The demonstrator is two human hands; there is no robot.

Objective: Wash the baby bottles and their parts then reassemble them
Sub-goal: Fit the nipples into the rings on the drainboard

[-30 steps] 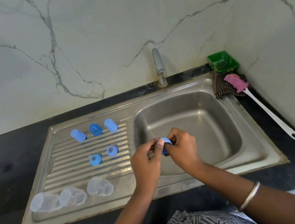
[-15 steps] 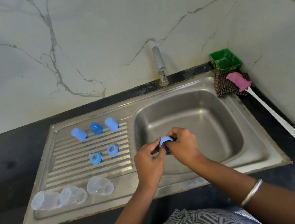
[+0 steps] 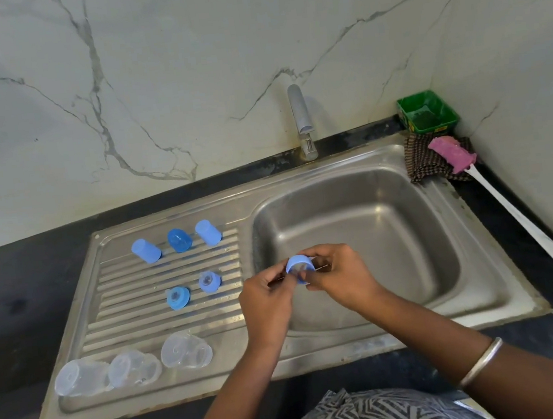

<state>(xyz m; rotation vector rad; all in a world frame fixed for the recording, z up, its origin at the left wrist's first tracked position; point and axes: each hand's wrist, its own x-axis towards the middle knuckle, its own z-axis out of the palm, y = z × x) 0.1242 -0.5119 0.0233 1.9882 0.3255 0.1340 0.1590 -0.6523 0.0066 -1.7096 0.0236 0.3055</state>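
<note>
- Overall: steel sink unit (image 3: pixel 319 352) sat in black counter (image 3: pixel 10 308), marble wall (image 3: pixel 183 65) behind; basin (image 3: pixel 374 232) on R, ribbed drainboard (image 3: pixel 160 291) on L.
- Tap (image 3: pixel 301 120) stood at back rim, centred behind basin.
- Long white-handled brush w/ pink head (image 3: pixel 453 156) lay along R rim; head rested on checked cloth (image 3: pixel 423 165). Green tub (image 3: pixel 427 111) in far R corner, just behind cloth.
- Both hands met over basin's L edge. Left hand (image 3: pixel 266 296) had fingers curled, thumb + forefinger pinching near side of blue collar ring (image 3: pixel 299 267). Right hand (image 3: pixel 341 276) also curled, fingertips gripping ring's far side. Ring held up off sink, open side toward camera; something clear seemed seated inside, couldn't tell what.
- Silver bangle (image 3: pixel 480 361) on R wrist.
- 3 clear bottles (image 3: pixel 184 350) lay on sides in a row at drainboard's front edge, nearly touching.
- 3 blue caps (image 3: pixel 145 251) lined up at drainboard's back, apart from each other; middle one darker blue.
- 2 blue collar rings w/ teats (image 3: pixel 178 298) sat mid-drainboard, near each other, not touching.
</note>
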